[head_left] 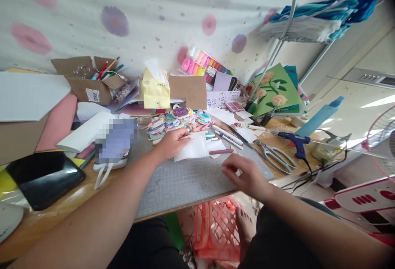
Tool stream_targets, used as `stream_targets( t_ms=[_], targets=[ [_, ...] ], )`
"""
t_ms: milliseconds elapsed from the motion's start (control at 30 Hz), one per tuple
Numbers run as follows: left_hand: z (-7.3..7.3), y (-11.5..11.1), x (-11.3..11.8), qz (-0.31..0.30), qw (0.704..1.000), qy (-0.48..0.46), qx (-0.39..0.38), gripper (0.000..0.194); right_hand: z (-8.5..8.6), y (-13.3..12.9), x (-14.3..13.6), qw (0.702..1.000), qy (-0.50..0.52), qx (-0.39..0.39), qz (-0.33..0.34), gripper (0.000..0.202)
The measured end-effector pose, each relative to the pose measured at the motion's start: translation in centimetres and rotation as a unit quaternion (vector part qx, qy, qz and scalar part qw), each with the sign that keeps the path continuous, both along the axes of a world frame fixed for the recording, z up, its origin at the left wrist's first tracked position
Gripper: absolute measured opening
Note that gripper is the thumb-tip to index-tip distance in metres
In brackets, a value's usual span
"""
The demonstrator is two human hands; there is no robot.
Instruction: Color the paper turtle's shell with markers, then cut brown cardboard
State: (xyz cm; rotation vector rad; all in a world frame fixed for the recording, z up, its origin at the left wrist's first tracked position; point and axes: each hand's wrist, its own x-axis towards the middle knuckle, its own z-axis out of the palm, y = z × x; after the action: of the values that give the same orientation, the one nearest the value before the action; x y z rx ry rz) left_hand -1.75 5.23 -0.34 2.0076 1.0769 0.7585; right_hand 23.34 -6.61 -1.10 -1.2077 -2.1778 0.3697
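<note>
My left hand (173, 143) pinches the upper left edge of a white textured sheet (195, 147), which lies over the grey cutting mat (185, 186). Curled above the mat's right part is my right hand (242, 173); its fingers are bent toward the thumb, and anything between them is too small to make out. A dark red pen (221, 151) lies between the sheet and my right hand. Behind the sheet are stacked colourful paper cutouts (180, 117), and white pens (226, 135) lie to their right.
Scissors (274, 156) and a blue glue gun (296, 141) lie at the right. A black glossy object (46, 178) and a cardboard box (89, 84) are at the left. A yellow tissue pack (156, 90) stands at the back. A red basket (216, 236) is below the table's front edge.
</note>
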Motion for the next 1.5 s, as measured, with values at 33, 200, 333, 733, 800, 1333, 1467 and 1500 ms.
stream_targets(
  t_ms=[33, 200, 333, 733, 800, 1333, 1467, 1500],
  targets=[
    [0.1, -0.3, 0.2, -0.015, 1.0, 0.0, -0.005, 0.026, 0.5, 0.6, 0.8, 0.999, 0.032, -0.017, -0.038, 0.012],
    [0.3, -2.3, 1.8, -0.082, 0.996, -0.012, -0.026, 0.029, 2.0, 3.2, 1.8, 0.978, 0.142, -0.14, -0.066, 0.037],
    [0.2, -3.1, 2.3, -0.108, 0.993, -0.013, -0.051, 0.038, 1.1, 4.4, -0.4, 0.953, 0.204, -0.224, -0.025, 0.051],
    [0.4, -3.3, 1.8, -0.101, 0.992, 0.042, -0.067, 0.032, 0.6, 6.5, -0.9, 0.9, 0.225, -0.372, 0.041, 0.024],
    [0.4, -3.4, 1.7, -0.09, 0.993, 0.049, -0.062, 0.032, 0.3, 6.6, -0.6, 0.899, 0.2, -0.387, 0.04, 0.026],
    [0.7, -3.0, 1.7, 0.003, 0.995, -0.033, -0.094, 0.037, -0.7, 7.6, 1.6, 0.9, 0.139, -0.413, 0.003, 0.042],
    [0.4, -2.9, 1.8, 0.013, 0.987, -0.075, -0.142, 0.041, 0.0, 7.4, 1.8, 0.911, 0.147, -0.386, -0.003, 0.043],
    [0.4, -2.9, 1.8, 0.021, 0.984, -0.088, -0.154, 0.042, 0.1, 7.3, 1.7, 0.917, 0.15, -0.369, -0.009, 0.043]
  ],
)
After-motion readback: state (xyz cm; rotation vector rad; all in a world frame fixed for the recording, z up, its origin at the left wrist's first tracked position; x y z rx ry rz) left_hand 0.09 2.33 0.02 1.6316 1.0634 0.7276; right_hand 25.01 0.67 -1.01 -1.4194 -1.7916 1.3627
